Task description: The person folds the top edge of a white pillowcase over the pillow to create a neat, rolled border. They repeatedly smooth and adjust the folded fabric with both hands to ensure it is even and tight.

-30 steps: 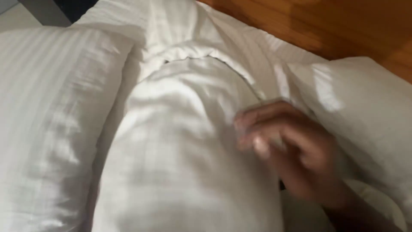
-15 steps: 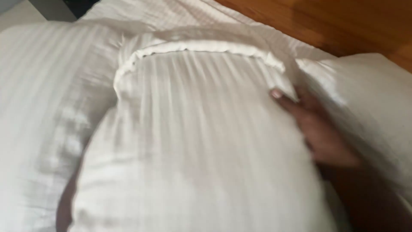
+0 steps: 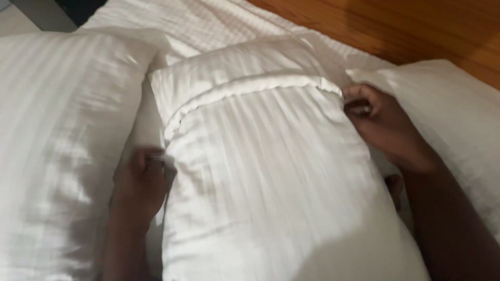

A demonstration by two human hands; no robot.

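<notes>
A white striped pillowcase [image 3: 271, 171] lies in front of me with its open hem running across the upper part; the pillow [image 3: 234, 62] inside sticks out beyond the hem. My left hand [image 3: 139, 184] pinches the left edge of the pillowcase near the hem. My right hand [image 3: 383, 125] grips the right end of the hem, fingers curled over the fabric.
A second white striped pillow [image 3: 57, 140] lies at the left, and a third [image 3: 453, 109] at the right, partly under my right arm. White textured bedding [image 3: 208, 21] spreads behind. An orange wooden floor [image 3: 406, 26] shows at the top right.
My left hand has come into view and taken the pillowcase's left edge. My right hand has moved up from the side of the pillow to the right end of the hem.
</notes>
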